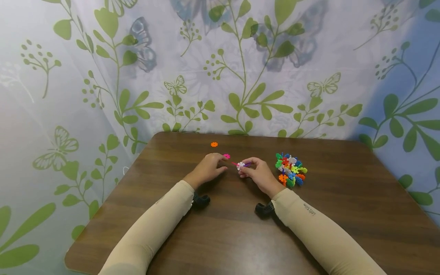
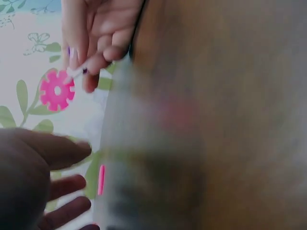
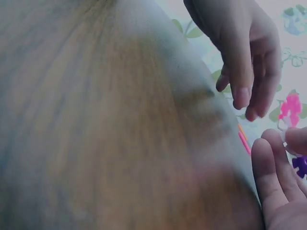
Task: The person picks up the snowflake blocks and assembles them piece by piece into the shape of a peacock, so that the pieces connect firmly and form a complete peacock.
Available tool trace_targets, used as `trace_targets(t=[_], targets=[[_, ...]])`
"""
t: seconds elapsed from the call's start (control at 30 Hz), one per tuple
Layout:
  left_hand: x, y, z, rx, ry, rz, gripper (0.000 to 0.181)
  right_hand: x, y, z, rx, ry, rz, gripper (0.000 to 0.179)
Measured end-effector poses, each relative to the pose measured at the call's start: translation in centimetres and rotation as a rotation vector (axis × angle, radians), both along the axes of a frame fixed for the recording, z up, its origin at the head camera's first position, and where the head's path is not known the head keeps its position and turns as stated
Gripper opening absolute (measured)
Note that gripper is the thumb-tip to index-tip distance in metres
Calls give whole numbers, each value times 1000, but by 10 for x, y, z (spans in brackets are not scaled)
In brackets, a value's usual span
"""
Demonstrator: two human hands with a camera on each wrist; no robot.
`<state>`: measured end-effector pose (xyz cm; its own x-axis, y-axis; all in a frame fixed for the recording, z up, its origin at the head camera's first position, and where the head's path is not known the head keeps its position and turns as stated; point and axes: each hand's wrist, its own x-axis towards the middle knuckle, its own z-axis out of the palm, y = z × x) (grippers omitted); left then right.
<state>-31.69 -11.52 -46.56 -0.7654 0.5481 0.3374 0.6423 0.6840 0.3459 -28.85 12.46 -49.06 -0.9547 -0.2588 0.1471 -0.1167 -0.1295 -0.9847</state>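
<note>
My right hand [image 1: 260, 174] pinches a white flower-shaped plastic disc [image 1: 240, 165] between thumb and fingers, above the table. A pink notched disc [image 2: 57, 91] is joined to the white one and sticks out toward the left. On the other side, a purple disc [image 3: 301, 166] shows by the right fingers. My left hand [image 1: 208, 168] is a short way left of the joined discs, its fingers loosely extended and holding nothing. Just beyond its fingertips a loose pink disc [image 1: 227, 156] lies flat on the table.
An orange disc [image 1: 214, 144] lies farther back on the brown wooden table [image 1: 213, 236]. To the right of my right hand is a pile of mixed-colour flower discs [image 1: 291, 170]. A leaf-and-butterfly patterned curtain [image 1: 192, 72] hangs behind the table's far edge.
</note>
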Motion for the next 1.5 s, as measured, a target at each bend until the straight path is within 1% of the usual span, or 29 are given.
trace_targets(t=[0.1,0.2,0.27,0.33,0.43,0.53,0.7,0.77,0.83,0.97,1.07,1.17,1.23,1.33,1.5], targets=[[-13,2,-2,-134,18,66,30,-1,-1,-1,-22,-7,-13,26],[-22,5,-1,-258,7,112,35,-2,0,-3,-24,6,-8,34],[-27,8,0,-310,-14,129,38,-3,0,-4,-22,7,-8,39],[-31,11,2,-338,-39,143,40,-3,1,-4,-18,3,-9,41],[-38,16,2,-323,-47,161,35,-2,1,-2,-20,-20,-18,41],[-45,20,2,-275,-53,170,31,-2,2,-1,-18,-27,-19,41],[-51,22,3,-149,-108,145,28,-2,3,-1,-3,-16,-23,44],[-49,20,3,-89,-124,122,21,-2,3,-2,-9,-15,-17,45],[-44,18,2,-21,-127,97,13,-2,3,-2,-17,-16,-7,45],[-26,13,0,136,-121,35,8,-1,3,0,-22,-3,5,44],[-12,11,-2,223,-105,16,9,-1,3,1,-12,19,3,43],[-1,10,-3,263,-74,16,9,-2,4,1,-1,37,-10,43],[3,11,-3,278,-47,14,9,-2,4,1,5,45,-16,44],[7,12,-3,296,-16,4,9,-2,5,1,15,60,-22,44],[9,13,-3,309,14,-7,8,-4,5,-1,-6,80,-49,40]])
